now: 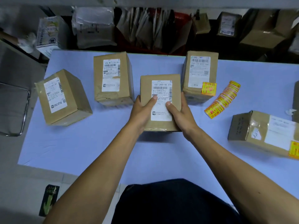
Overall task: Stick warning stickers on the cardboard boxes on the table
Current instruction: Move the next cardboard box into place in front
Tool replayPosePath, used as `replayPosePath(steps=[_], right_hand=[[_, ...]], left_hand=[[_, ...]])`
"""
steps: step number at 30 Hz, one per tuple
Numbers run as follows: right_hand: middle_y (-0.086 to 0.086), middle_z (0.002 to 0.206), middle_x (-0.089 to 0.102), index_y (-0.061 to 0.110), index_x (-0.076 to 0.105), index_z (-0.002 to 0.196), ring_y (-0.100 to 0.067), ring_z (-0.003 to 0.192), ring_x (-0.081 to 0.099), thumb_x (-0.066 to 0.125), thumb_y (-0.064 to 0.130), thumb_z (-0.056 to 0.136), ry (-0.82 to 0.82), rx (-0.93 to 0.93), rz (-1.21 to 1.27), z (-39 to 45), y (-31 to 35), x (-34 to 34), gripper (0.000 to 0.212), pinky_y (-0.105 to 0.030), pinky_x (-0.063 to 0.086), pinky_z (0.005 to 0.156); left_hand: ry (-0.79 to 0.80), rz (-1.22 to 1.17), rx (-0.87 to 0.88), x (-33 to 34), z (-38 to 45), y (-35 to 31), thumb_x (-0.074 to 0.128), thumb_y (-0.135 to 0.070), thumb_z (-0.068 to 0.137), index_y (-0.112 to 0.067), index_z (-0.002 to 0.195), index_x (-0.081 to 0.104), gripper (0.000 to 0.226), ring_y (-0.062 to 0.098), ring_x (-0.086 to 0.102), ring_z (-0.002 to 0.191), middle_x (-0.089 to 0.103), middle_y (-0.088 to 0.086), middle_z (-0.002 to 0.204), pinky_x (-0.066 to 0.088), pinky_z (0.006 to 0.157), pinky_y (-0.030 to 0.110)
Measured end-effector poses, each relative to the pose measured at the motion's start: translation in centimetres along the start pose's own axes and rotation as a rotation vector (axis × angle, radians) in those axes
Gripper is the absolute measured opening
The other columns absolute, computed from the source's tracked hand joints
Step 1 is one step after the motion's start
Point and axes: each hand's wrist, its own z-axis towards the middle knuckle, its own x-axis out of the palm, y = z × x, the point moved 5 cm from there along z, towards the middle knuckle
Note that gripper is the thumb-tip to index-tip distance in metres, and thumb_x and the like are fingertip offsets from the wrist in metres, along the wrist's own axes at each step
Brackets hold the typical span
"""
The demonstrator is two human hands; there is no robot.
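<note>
Cardboard box (160, 101), brown, held at mid-worktop (97, 151) between both hands. Left hand (142, 110) clamps its left side, thumb lying across the white shipping label (161, 101); right hand (181, 112) clamps the right side, thumb also on the label. Label carries a barcode, printed number line and black text; top face bears no yellow sticker. Clear tape runs along the near edge of the box. Whether the box rests on the worktop or is lifted just off it, cannot tell.

Relative to the held box:
- Behind and to the left: second box (113, 78), upright, white label, worn tape at its near edge.
- Further left: third box (61, 97), turned at an angle, white label.
- Behind and to the right: fourth box (199, 75), white label, one yellow-and-red warning sticker (208, 88) at the near right corner of its top.
- To the right, past the fourth box: strip of warning stickers (222, 100), yellow and red, lying curved on the light blue cloth.
- Far right, nearer the person: fifth box (262, 135), dented, white label, yellow sticker (294, 150) at the frame edge.
</note>
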Motion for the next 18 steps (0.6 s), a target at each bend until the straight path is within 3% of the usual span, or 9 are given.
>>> replayPosePath(steps=[4, 9, 18], right_hand=[[0.023, 0.126, 0.065, 0.044, 0.039, 0.143, -0.001, 0.115, 0.062, 0.062, 0.049, 0.086, -0.017, 0.016, -0.019, -4.1, -2.4, -0.9, 0.061, -0.039, 0.046, 0.106], [0.014, 0.140, 0.058, 0.034, 0.027, 0.153, -0.011, 0.126, 0.057, 0.062, 0.058, 0.080, -0.035, 0.078, -0.062, -8.4, -5.5, -2.2, 0.084, -0.042, 0.042, 0.110], [0.009, 0.143, 0.056, 0.028, 0.026, 0.154, -0.014, 0.127, 0.056, 0.059, 0.055, 0.089, -0.037, 0.117, -0.117, -10.3, -8.4, -3.7, 0.078, -0.043, 0.041, 0.111]], left_hand=[[0.012, 0.013, -0.014, 0.5, -3.9, 2.7, 0.074, -0.046, 0.079, -0.027, 0.117, 0.061, 0.045, 0.010, 0.073, 0.095, 0.074, -0.009, 0.109, 0.058, 0.089, 0.041], [0.018, 0.037, -0.032, 1.3, -7.7, 6.6, 0.072, -0.051, 0.075, -0.031, 0.116, 0.061, 0.047, 0.011, 0.072, 0.096, 0.074, -0.012, 0.107, 0.058, 0.087, 0.038], [0.039, 0.145, -0.050, 2.3, -9.7, 9.1, 0.068, -0.062, 0.070, -0.029, 0.121, 0.058, 0.061, 0.015, 0.070, 0.100, 0.072, -0.009, 0.112, 0.055, 0.094, 0.043]])
